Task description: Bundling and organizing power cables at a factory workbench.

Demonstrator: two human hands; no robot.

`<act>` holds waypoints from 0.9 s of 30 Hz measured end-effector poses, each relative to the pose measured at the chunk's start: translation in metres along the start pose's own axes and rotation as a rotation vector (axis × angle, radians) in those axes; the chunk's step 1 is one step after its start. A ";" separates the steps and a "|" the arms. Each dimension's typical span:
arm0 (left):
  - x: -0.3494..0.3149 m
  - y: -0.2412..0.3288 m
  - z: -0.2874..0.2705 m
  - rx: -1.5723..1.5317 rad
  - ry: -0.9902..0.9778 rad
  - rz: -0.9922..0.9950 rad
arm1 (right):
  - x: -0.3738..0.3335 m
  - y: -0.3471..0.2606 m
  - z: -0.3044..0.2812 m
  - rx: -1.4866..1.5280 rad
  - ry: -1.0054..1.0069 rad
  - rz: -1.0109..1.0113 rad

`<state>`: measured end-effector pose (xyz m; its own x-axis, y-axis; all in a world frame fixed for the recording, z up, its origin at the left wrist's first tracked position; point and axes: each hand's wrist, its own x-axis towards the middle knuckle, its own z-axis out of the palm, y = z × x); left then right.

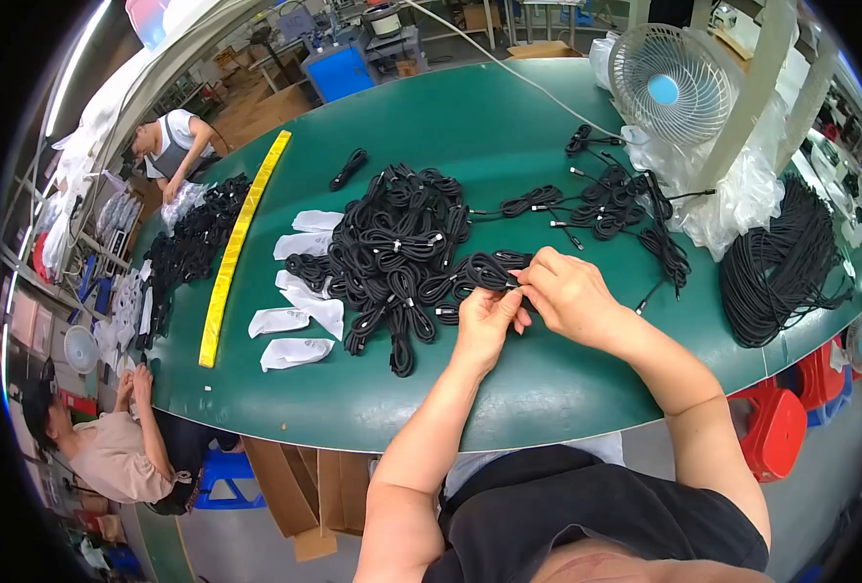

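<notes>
Both hands meet near the middle of the green table, at one end of a coiled black cable (486,272). My left hand (489,325) pinches it from below, fingertips together. My right hand (569,293) closes on the same spot from the right, its thumb and fingers bent inward. A small light-coloured bit shows at the fingertips, too small to name. Just left lies a heap of bundled black cables (397,219), several with metal plugs showing. Looser black cables (615,199) spread out beyond my right hand. White pouches (297,353) lie along the heap's left side.
A yellow strip (242,253) crosses the green table (334,413); more black cables lie beyond it. Right stand a fan (666,83), clear plastic bags (742,199) and a big black cable coil (771,277). Two co-workers sit left. Red stools (778,432) and a cardboard box (290,486) flank me.
</notes>
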<state>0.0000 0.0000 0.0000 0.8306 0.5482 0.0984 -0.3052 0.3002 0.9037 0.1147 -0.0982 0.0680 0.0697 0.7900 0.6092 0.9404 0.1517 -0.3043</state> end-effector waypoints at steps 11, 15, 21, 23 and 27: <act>0.002 0.003 -0.001 -0.115 0.015 0.031 | -0.003 -0.007 0.006 -0.034 -0.040 0.079; 0.005 0.010 -0.004 -0.229 0.071 0.059 | 0.003 -0.012 -0.005 -0.041 -0.005 0.083; 0.005 0.015 -0.009 -0.418 0.018 0.092 | 0.005 0.009 0.000 0.274 -0.070 0.340; 0.007 0.013 -0.010 -0.396 0.004 0.072 | 0.005 0.018 0.005 0.589 -0.085 0.428; 0.007 0.025 -0.009 -0.483 -0.005 0.190 | 0.010 0.031 -0.006 1.023 -0.150 0.674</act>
<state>-0.0061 0.0185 0.0198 0.7410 0.6251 0.2453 -0.6305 0.5220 0.5745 0.1460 -0.0889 0.0690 0.3372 0.9406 0.0394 0.0339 0.0296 -0.9990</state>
